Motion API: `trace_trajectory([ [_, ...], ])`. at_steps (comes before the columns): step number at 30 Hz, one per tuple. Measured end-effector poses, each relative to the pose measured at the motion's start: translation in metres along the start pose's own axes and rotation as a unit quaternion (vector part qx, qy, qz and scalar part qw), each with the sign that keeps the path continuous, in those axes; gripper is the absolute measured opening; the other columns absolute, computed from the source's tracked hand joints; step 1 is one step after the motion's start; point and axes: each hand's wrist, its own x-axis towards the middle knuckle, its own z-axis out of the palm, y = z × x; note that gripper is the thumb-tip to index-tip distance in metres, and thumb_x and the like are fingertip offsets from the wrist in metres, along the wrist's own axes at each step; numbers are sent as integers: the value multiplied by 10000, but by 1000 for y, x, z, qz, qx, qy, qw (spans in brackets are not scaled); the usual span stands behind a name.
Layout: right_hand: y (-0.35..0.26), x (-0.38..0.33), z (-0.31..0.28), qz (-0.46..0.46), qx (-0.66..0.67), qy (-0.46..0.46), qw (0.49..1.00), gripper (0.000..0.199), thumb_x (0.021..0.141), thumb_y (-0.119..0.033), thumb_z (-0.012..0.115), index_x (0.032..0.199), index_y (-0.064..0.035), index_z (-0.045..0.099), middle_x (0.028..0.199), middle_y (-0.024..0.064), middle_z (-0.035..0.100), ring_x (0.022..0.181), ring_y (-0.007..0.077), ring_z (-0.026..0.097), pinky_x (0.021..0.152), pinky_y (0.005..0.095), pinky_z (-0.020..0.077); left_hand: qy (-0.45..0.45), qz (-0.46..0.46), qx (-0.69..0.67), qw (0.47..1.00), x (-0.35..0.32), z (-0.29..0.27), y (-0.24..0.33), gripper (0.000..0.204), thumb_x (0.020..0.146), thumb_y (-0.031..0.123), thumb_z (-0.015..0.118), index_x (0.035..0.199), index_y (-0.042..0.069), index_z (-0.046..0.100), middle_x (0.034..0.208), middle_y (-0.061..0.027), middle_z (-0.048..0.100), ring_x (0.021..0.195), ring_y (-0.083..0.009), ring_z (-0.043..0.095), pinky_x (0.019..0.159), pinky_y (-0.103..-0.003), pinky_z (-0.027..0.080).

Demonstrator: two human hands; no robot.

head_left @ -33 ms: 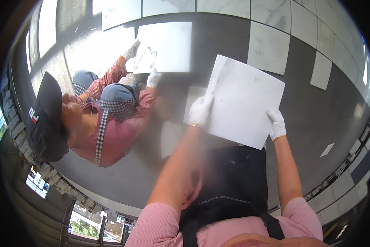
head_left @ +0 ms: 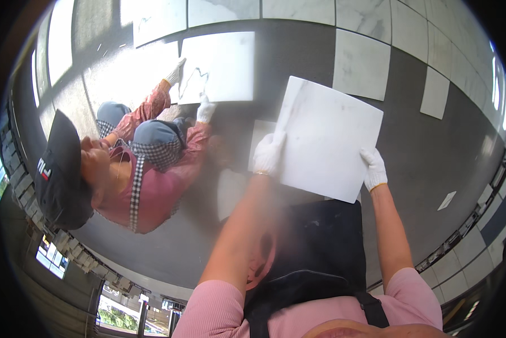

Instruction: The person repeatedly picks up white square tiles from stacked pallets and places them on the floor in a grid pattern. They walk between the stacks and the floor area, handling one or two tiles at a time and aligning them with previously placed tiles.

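Note:
A square white marble tile (head_left: 329, 141) with faint grey veins is held up in front of me, slightly tilted, above the dark floor. My left hand (head_left: 269, 153), in a white knit glove, grips its left edge near the lower corner. On the opposite edge, my right hand (head_left: 373, 168), gloved the same way, has its thumb on the face and the other fingers mostly hidden behind. Behind the held tile, part of another pale tile (head_left: 258, 143) shows beside my left hand.
At left, a crouching person (head_left: 146, 174) in a dark cap has gloved hands on a grey-veined marble tile (head_left: 230, 67). Rows of marble tiles (head_left: 298, 10) run along the far side. A lone tile (head_left: 361, 65) and a narrow strip (head_left: 435, 93) lie on the grey floor (head_left: 422, 158).
The whole view has shifted slightly, so most things sit a little further left. My grip on the marble tile is the same, and the other person's hands stay at their tile.

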Motion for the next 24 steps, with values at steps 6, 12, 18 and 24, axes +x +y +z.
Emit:
trace_trajectory([
  [6,35,12,20,10,-51,13,999,426,905,-122,731,1288,21,612,1183,121,684,1072,234,652,949,401,539,2,34,29,999,41,-18,-37,550,988,483,647,1174,-30,710,886,6,635,793,-107,511,723,-297,437],
  [12,39,-59,53,52,-128,23,990,388,914,-159,738,1255,1,643,1145,87,688,1026,199,647,912,358,536,5,-35,71,997,-9,-78,-68,579,980,498,652,1186,-41,702,919,-7,641,818,-111,512,746,-303,440],
  [18,47,-108,42,25,-143,-11,989,506,857,-80,761,1313,54,585,1178,132,684,1057,234,666,961,386,537,-19,-47,-35,998,-82,-100,-78,553,983,474,649,1184,-38,700,921,-10,639,799,-110,511,721,-296,430],
  [24,34,-166,34,40,-94,-27,994,479,871,-77,747,1309,43,595,1164,124,686,1034,219,668,930,370,549,-36,-28,-57,997,-136,-119,-71,506,997,439,648,1201,-21,701,943,-13,669,800,-120,565,719,-304,457],
])
